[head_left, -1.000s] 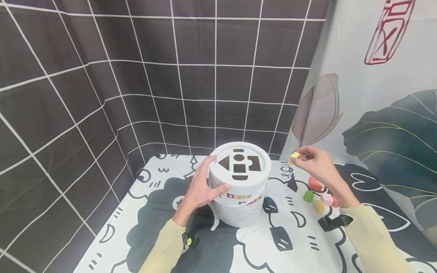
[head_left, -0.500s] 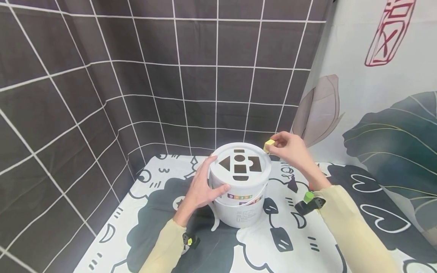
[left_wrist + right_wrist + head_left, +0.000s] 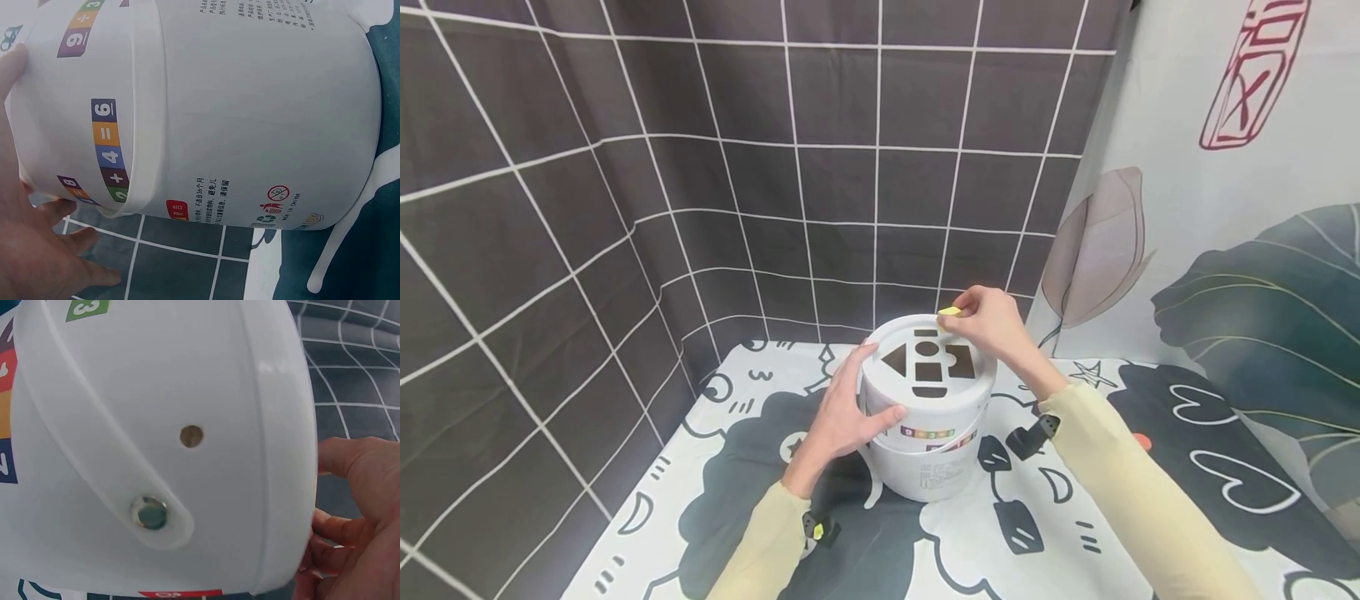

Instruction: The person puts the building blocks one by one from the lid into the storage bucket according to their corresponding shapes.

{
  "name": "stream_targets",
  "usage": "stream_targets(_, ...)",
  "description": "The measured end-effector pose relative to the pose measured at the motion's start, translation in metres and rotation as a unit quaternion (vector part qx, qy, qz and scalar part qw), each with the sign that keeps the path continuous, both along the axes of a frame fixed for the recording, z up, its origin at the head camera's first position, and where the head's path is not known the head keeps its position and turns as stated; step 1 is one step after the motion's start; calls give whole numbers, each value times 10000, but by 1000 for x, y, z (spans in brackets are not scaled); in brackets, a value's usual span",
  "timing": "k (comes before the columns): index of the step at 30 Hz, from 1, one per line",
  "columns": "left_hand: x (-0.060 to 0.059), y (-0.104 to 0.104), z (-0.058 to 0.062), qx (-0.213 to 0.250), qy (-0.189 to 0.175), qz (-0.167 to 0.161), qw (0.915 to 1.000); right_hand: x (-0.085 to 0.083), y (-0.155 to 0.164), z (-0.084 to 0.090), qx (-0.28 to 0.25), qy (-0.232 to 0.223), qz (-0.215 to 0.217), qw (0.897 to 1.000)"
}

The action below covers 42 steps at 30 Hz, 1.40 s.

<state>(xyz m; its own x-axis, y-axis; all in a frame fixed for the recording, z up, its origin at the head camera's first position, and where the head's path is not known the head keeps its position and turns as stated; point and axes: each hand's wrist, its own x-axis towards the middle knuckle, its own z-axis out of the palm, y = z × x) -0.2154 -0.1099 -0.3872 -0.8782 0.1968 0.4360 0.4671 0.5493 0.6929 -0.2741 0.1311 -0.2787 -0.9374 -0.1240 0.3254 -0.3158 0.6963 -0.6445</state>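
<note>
So the biggest thing here is the mat (image 3: 760, 467) with the black and white cartoon print, backed by a dark tiled curtain (image 3: 700, 167) and a leaf-print curtain (image 3: 1225, 250) on the right, and only the head view shows any of that properly. Sitting in the middle of the mat is the white bucket (image 3: 928, 450), upright, with a lid (image 3: 928, 367) full of shape cutouts: triangle, square, an arch, a circle and a couple of slots, which you can only see from the head camera. The left wrist view gives the bucket wall close up instead, with the number stickers on the lid rim (image 3: 103, 144) and small printed text, plus a bit of palm. The right wrist view shows the other side, the handle strap with its rivet (image 3: 152, 514) and a small hole above it. The left hand (image 3: 848, 412) is curled around the lid's left edge, thumb on the front rim and fingers wrapped round the side, steadying it. The right hand (image 3: 988, 321) is over the lid's far right edge, fingers bunched and pinching a small yellow block (image 3: 950, 312) just above the lid near the back slot. A bit of a red block (image 3: 1142, 442) peeks out behind the right sleeve.
</note>
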Motion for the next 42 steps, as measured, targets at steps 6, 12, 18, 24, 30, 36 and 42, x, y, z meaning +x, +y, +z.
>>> stream_targets(6, -1, 2, -1, -78, -1, -35, 10000, -3, -8, 0, 221, 14, -242, 9995)
stream_targets(12, -2, 2, 0, -79, -28, -54, 10000, -5, -16, -1, 401, 122, -310, 9986)
stream_targets(18, 0, 1, 0, -38, -59, -22, 10000, -7, -27, -2, 566, 92, -477, 9972)
stream_targets(24, 0, 1, -1, -25, -57, 32, 10000, -7, -40, -1, 787, 78, -664, 9947)
stream_targets(30, 1, 0, -2, -12, -27, 41, 10000, -8, -48, -7, 820, 38, -787, 9935)
stream_targets(36, 1, -1, -3, 40, 35, 23, 10000, -8, -48, -12, 1015, 145, -744, 9919)
stream_targets(42, -1, -1, -2, -31, 65, -23, 10000, -2, -28, -1, 747, 405, -460, 9953)
